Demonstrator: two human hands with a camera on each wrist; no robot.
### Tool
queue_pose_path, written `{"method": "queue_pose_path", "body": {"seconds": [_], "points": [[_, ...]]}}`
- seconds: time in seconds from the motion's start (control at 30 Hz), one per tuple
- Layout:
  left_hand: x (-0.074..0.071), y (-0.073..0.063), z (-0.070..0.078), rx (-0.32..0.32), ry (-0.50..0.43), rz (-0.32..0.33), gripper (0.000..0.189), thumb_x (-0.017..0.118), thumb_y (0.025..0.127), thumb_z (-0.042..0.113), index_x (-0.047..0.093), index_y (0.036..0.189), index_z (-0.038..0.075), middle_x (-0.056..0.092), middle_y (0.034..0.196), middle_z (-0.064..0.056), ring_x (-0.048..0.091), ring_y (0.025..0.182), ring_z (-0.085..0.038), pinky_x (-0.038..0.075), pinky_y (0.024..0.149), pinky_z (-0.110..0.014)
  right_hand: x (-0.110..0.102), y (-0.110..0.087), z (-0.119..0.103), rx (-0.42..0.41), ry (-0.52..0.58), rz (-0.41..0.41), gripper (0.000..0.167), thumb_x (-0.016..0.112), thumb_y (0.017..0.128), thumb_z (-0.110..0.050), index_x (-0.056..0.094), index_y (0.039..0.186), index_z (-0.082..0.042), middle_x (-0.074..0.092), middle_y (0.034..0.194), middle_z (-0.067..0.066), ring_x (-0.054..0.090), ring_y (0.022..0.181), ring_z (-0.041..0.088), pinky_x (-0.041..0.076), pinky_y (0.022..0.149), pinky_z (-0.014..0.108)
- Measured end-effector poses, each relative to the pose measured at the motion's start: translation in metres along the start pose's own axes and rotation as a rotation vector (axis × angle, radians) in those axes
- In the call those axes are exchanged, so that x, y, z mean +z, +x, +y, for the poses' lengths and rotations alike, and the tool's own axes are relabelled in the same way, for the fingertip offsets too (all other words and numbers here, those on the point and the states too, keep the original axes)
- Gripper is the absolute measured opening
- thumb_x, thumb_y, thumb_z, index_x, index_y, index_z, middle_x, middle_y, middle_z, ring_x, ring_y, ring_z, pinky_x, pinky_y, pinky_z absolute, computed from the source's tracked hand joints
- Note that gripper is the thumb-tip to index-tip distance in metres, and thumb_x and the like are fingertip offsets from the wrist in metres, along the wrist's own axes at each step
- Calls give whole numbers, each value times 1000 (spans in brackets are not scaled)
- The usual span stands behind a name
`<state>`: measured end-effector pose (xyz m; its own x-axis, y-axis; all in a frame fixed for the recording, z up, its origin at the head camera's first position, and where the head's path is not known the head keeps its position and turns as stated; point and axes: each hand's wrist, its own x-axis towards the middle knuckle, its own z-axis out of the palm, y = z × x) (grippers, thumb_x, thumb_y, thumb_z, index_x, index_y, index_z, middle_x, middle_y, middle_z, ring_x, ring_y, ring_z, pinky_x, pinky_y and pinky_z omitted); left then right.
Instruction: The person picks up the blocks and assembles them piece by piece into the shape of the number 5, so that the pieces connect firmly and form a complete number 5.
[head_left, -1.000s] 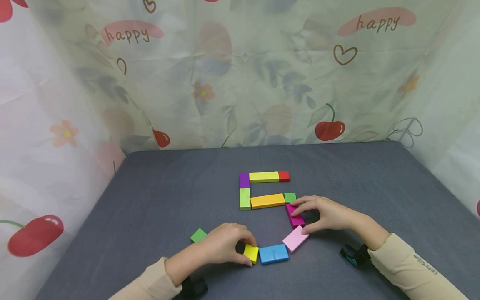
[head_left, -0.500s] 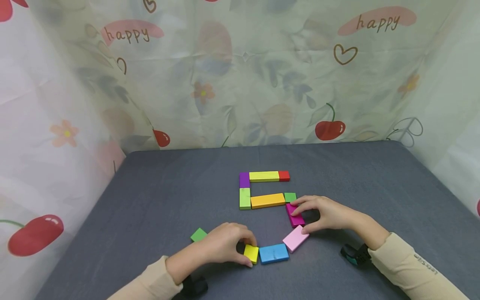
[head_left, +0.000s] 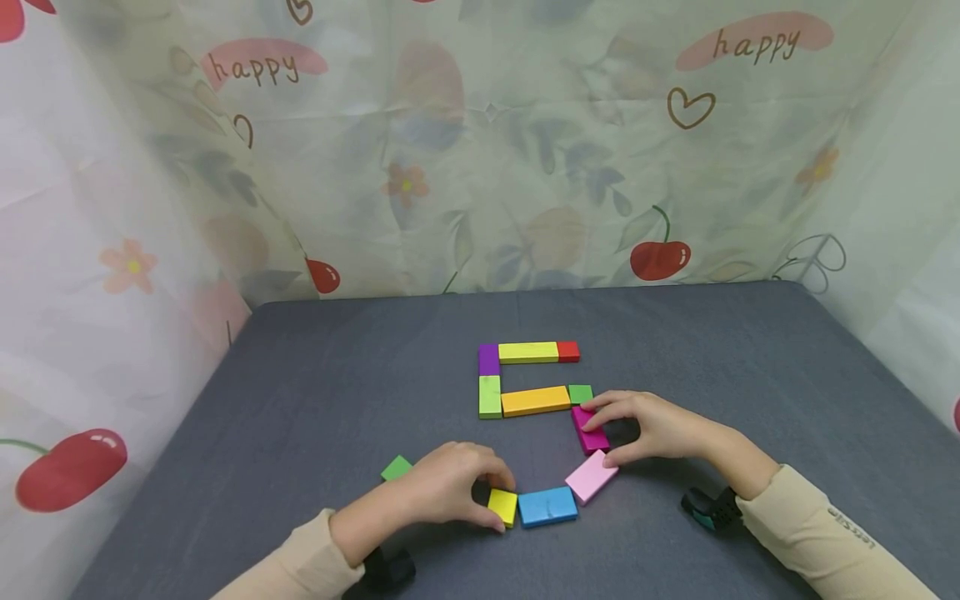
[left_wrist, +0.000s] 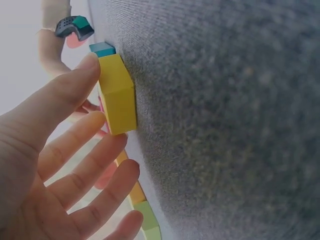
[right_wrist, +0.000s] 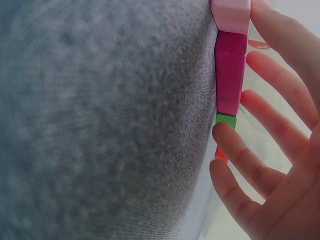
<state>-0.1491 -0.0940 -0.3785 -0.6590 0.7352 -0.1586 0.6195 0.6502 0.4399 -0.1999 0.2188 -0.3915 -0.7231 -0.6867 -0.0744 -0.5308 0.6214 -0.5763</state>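
My left hand (head_left: 452,481) pinches a small yellow block (head_left: 502,507) between thumb and fingers; the left wrist view shows the thumb at one edge and fingertips at the other. Right beside it lies a blue block (head_left: 547,507). My right hand (head_left: 651,427) rests its fingertips on a magenta block (head_left: 587,432), its thumb at the corner of a pink block (head_left: 592,478). In the right wrist view its fingers (right_wrist: 270,115) spread along these blocks. A small green block (head_left: 581,394) joins the magenta block to an orange block (head_left: 535,402).
Lime (head_left: 490,397), purple (head_left: 489,360), yellow-green (head_left: 528,353) and red (head_left: 568,352) blocks continue the row on the dark grey tabletop (head_left: 360,367). A separate green block (head_left: 397,468) lies left of my left hand, partly hidden. A printed curtain (head_left: 487,150) stands behind the table.
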Motion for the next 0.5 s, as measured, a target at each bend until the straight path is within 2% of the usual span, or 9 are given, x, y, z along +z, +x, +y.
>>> {"method": "queue_pose_path", "body": {"seconds": [0.5], "points": [[-1, 0, 0, 1, 7, -10, 31, 77, 74, 37, 69, 101, 23, 63, 89, 14, 53, 82, 0, 43, 78, -19, 0, 0, -1, -7, -12, 1, 41, 75, 77, -38, 66, 113, -23, 54, 132, 7, 48, 123, 32, 39, 98, 57]]}}
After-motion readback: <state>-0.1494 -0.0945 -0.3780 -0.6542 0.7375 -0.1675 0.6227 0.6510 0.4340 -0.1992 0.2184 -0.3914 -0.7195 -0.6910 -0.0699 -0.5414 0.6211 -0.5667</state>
